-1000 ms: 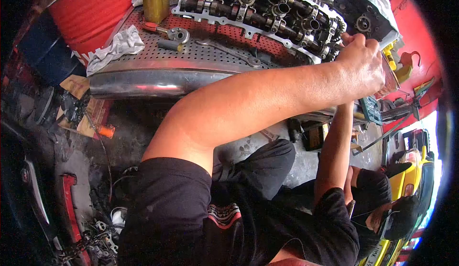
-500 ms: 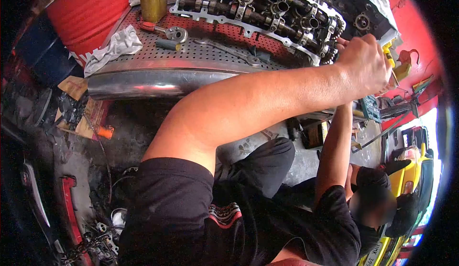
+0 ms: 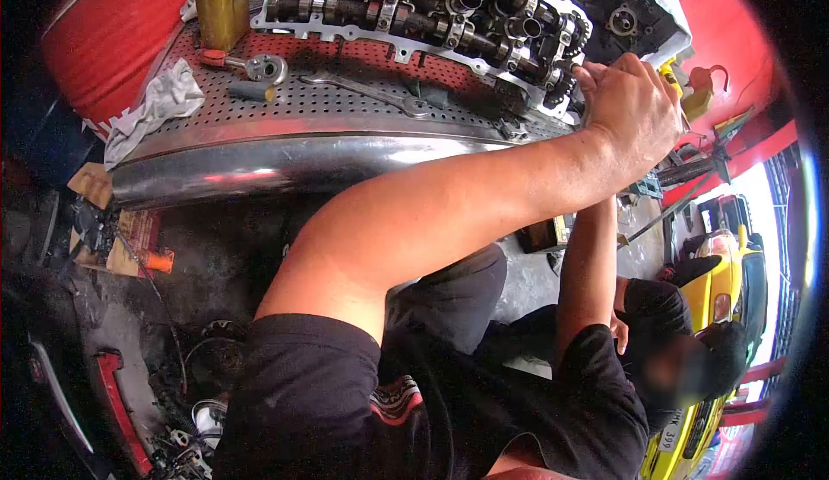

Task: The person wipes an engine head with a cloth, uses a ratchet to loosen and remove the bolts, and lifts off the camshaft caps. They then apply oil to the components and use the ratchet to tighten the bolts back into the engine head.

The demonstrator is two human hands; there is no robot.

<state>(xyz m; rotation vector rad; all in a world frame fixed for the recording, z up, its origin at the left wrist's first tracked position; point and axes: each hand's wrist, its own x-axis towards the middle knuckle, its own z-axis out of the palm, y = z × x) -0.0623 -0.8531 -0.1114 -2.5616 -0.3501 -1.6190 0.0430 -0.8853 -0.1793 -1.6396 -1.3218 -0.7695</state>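
My left hand (image 3: 637,113) is curled at the sprocket end of an engine cylinder head (image 3: 406,27). Its thumb side lies close to the camshaft sprockets (image 3: 561,90); whatever the curled fingers hold is hidden. My right forearm (image 3: 596,238) rises behind the left wrist, and that wrist covers the right hand. Two camshafts run along the cylinder head, which lies on a perforated metal bench top (image 3: 298,113). Nearer me on the bench are a combination wrench (image 3: 367,91) and a ratchet (image 3: 263,69) with a red part beside it.
A white rag (image 3: 160,109) and a bottle of yellowish liquid (image 3: 220,9) stand at the bench's left. A rounded metal edge (image 3: 285,169) borders the bench. Another person in black (image 3: 661,307) is low at the right, near a yellow car (image 3: 712,286). Parts litter the floor at left.
My view has swung, so the bench and its contents sit further left in the picture. My left hand stays by the sprockets, a little further from them. The other person's hand now shows.
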